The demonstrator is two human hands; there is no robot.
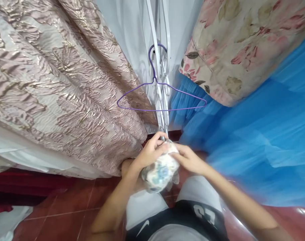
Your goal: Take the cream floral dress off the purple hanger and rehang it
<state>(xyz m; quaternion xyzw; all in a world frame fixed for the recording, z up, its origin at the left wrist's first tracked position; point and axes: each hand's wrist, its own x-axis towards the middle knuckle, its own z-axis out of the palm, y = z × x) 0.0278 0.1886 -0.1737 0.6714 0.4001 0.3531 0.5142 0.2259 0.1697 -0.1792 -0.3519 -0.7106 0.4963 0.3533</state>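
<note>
Low in the middle, in front of my knees, is a rounded white bundle [160, 174] with a blue-green flowery pattern, apparently inside clear plastic. My left hand [154, 149] grips its upper end from the left, fingers curled over the top. From the right, my right hand [189, 159] closes on the same upper end, its fingertips against the bundle. The two hands nearly meet there. What exactly the bundle is cannot be made out, as it is slightly blurred. Above the hands, a bare purple hanger [162, 109] hangs from a white metal rack [164, 100].
Pink embossed floral fabric [67, 77] hangs on the left. A floral cloth [233, 50] and blue tulle [263, 140] hang on the right. Dark red fabric [29, 187] and a white cloth [9, 219] lie at lower left. Red tiles [67, 214] cover the floor.
</note>
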